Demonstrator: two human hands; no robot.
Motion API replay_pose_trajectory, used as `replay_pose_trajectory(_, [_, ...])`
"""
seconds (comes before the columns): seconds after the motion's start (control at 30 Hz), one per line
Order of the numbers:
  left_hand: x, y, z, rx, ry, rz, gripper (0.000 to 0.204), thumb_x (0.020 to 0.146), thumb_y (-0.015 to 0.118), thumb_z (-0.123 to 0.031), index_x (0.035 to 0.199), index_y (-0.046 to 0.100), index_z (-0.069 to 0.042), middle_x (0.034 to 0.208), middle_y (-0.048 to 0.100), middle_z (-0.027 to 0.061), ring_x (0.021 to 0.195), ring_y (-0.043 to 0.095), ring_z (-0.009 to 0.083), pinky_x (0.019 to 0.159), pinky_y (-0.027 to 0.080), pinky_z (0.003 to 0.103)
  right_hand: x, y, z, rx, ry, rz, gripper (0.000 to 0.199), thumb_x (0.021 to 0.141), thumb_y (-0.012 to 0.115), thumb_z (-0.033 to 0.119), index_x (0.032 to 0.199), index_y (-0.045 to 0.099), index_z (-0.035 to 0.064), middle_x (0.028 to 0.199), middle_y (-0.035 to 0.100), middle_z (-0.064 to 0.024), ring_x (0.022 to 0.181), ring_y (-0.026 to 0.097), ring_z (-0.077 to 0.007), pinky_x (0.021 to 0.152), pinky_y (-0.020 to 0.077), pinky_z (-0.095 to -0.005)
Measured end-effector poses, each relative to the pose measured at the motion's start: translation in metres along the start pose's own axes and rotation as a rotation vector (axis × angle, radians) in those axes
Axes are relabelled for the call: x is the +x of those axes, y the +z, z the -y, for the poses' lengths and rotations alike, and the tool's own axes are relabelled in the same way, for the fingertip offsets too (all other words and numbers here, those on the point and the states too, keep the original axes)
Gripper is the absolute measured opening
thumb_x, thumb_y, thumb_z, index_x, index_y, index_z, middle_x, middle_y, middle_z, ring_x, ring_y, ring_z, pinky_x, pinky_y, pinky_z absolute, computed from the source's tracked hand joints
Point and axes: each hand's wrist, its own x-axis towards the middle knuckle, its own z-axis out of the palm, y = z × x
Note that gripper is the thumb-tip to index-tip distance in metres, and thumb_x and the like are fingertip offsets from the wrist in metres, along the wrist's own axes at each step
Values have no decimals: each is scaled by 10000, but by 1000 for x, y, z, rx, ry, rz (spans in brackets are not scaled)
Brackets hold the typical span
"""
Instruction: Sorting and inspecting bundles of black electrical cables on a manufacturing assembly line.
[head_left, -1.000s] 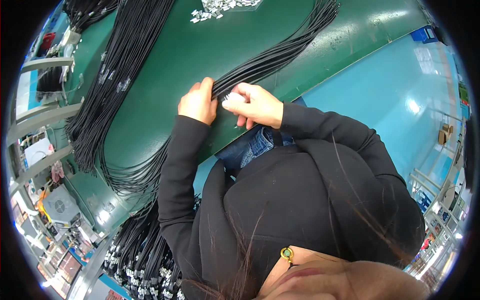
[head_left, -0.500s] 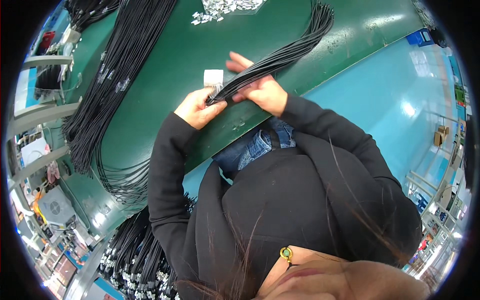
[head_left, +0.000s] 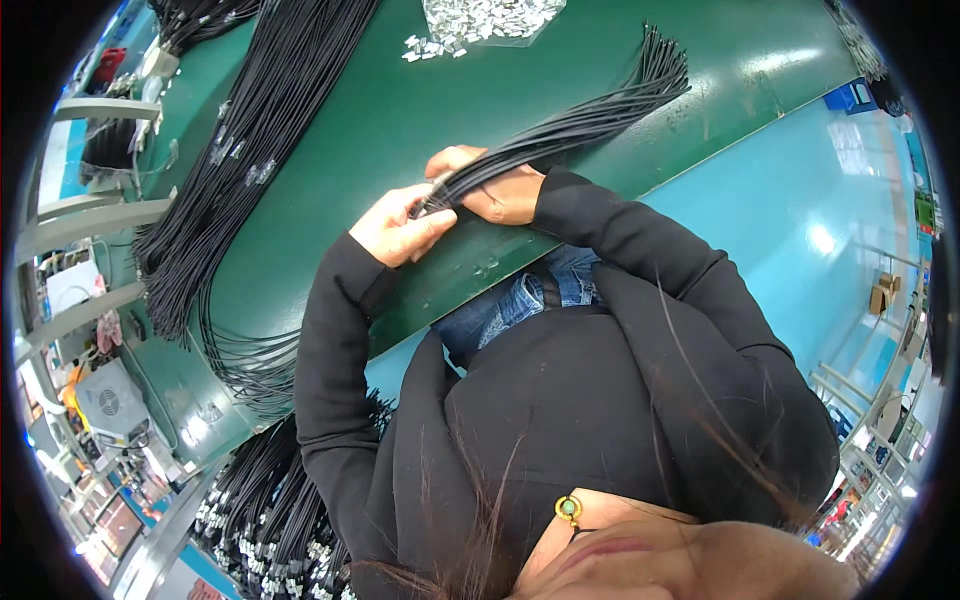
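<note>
Slanting over the green bench [head_left: 400,110], a bundle of thin black cables [head_left: 570,130] runs from the person's hands, close to the near edge, out toward the bench's right end. The cables are smooth with a dull sheen, packed side by side near the hands and slightly bowed along their length; at the far end they fan out into many separate dark tips, which turn up toward the far edge. Whether that end rests on the bench is hard to tell.

The left hand [head_left: 398,225] has its fingers closed around the near end of the bundle, thumb on the near side. The right hand [head_left: 512,195] sits under the bundle, its fingers reaching past on the far side; the cables cover part of it, so I cannot tell whether it is gripping them.

Toward the far edge lie a clear bag of small silver pieces [head_left: 495,15] and some loose silver pieces [head_left: 435,47]. A longer, thicker bundle [head_left: 290,80] of black cables stretches across the bench's left part. Dark marks on the bench [head_left: 675,112] near the fanned tips are too small to read as writing.
</note>
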Motion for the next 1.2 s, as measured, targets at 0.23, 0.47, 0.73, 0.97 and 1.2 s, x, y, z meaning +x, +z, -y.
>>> replay_pose_trajectory(0.23, [8, -9, 16, 291, 73, -215, 183, 839, 607, -182, 880, 517, -28, 585, 465, 7, 525, 457, 100, 470, 368, 252, -12, 9, 13, 50, 273, -24, 359, 909, 409, 332, 953, 550, 5, 761, 606, -116, 636, 586, -303, 630, 494, -371])
replay_pose_trajectory(0.47, [22, 15, 43, 1111, 251, -545, 205, 793, 604, -141, 922, 510, -12, 728, 581, 194, 642, 601, 348, 591, 477, 430, -17, -2, 31, 735, 863, 206, 401, 936, 368, 368, 894, 562, 20, 683, 613, -123, 428, 533, -164, 430, 459, -246])
replay_pose_trajectory(0.73, [23, 14, 44, 1140, 197, -584, 220, 787, 604, -141, 949, 526, -14, 848, 613, 230, 695, 597, 388, 616, 475, 446, -25, -14, 29, 1150, 854, 327, 317, 921, 459, 277, 1077, 513, 7, 929, 624, -194, 525, 595, -142, 491, 495, -225])
replay_pose_trajectory(0.97, [11, 4, 29, 511, 240, -177, 222, 835, 594, -170, 980, 554, -7, 637, 553, 47, 530, 516, 154, 507, 410, 288, -25, 8, -4, 827, 311, -184, 392, 852, 592, 82, 1199, 428, -1, 1349, 396, -193, 945, 601, -178, 782, 503, -271])
replay_pose_trajectory(1.2, [5, 1, 21, 87, -32, 53, 155, 864, 583, -186, 883, 535, -40, 603, 444, -55, 495, 388, 34, 442, 305, 208, 1, 5, -14, 754, -84, -44, 473, 827, 617, 32, 1252, 409, 24, 1312, 444, -131, 1084, 532, -186, 921, 439, -287])
